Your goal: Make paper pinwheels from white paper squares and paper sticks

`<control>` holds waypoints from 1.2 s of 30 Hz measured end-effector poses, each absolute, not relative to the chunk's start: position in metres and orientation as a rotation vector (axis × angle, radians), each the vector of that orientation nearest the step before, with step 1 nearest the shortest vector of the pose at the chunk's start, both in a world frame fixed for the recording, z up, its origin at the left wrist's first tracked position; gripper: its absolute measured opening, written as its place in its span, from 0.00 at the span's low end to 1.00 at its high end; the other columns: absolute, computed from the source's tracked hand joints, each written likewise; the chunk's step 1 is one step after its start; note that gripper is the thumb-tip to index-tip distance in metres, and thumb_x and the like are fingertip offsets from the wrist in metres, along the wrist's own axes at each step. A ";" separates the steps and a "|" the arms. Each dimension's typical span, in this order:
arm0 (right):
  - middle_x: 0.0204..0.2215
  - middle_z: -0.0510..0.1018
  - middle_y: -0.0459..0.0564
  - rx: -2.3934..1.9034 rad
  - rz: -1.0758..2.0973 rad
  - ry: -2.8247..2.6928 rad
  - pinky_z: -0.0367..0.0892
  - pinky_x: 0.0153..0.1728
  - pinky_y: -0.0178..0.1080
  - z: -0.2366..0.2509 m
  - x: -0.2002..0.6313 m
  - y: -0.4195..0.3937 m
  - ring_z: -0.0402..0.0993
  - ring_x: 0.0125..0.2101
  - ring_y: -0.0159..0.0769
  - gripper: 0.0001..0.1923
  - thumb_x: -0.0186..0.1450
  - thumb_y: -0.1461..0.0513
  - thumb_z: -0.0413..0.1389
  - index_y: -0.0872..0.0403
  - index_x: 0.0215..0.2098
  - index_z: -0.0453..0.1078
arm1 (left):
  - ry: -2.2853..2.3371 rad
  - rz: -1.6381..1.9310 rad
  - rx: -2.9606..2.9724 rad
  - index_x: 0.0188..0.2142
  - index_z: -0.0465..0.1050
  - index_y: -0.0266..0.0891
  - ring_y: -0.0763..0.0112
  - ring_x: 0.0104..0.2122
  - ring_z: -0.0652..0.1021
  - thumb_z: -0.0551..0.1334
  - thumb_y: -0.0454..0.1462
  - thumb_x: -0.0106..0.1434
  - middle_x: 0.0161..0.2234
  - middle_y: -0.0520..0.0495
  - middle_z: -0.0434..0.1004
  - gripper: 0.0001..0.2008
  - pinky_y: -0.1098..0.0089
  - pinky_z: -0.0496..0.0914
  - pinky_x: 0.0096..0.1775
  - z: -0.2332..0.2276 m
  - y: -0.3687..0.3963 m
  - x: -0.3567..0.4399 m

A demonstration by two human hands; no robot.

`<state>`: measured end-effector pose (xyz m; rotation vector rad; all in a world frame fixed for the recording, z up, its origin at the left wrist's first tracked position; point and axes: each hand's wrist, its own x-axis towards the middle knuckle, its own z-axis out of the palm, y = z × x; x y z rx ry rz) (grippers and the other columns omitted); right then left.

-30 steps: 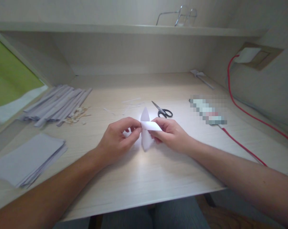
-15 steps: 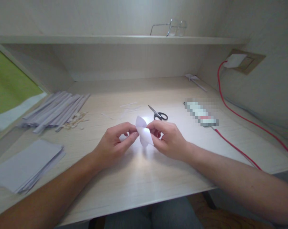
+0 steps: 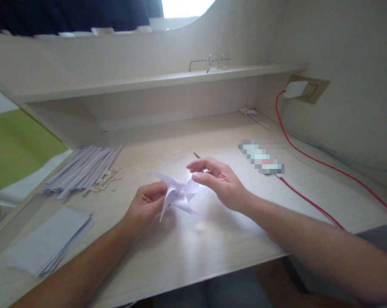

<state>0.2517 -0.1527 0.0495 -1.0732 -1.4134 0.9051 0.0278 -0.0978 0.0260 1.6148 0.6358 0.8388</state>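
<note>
A white paper pinwheel with curled blades faces me above the desk. My left hand is closed on it from the left, the fingertips partly hidden behind a blade. My right hand hovers just right of the pinwheel, fingers apart and curved, thumb near the upper right blade; nothing shows in its grasp. Behind that hand lies a pair of scissors, of which only the blade tip is visible.
Rolled paper sticks lie at left beside tan scraps. Stacked paper sheets rest nearer me. A blurred phone with a red cable is at right. Another pinwheel lies at the back. Glasses stand on the shelf.
My right hand has let go of the paper and opened. The pinwheel has turned to show its front, held by my left hand. My view has tilted up, bringing a window and dark curtain in.
</note>
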 end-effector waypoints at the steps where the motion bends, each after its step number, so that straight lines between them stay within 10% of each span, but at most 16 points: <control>1: 0.38 0.79 0.49 -1.055 1.033 -1.432 0.67 0.41 0.40 0.051 0.252 -0.152 0.74 0.39 0.37 0.11 0.64 0.55 0.62 0.52 0.41 0.77 | 0.641 0.807 1.605 0.32 0.85 0.43 0.68 0.29 0.76 0.73 0.43 0.58 0.28 0.49 0.82 0.07 0.69 0.70 0.33 0.026 -0.097 0.028; 7: 0.30 0.80 0.47 -0.963 1.392 -1.362 0.68 0.37 0.38 0.051 0.249 -0.152 0.75 0.31 0.33 0.10 0.57 0.59 0.68 0.55 0.34 0.77 | 0.650 0.640 1.661 0.36 0.86 0.41 0.70 0.28 0.75 0.72 0.44 0.60 0.30 0.47 0.82 0.10 0.71 0.68 0.32 0.028 -0.093 0.027; 36: 0.30 0.79 0.46 -1.126 1.206 -1.575 0.65 0.33 0.36 0.037 0.244 -0.150 0.73 0.31 0.33 0.16 0.54 0.54 0.72 0.54 0.33 0.77 | 0.608 0.538 1.633 0.38 0.86 0.38 0.65 0.33 0.80 0.71 0.47 0.60 0.33 0.42 0.85 0.15 0.69 0.72 0.36 0.023 -0.096 0.032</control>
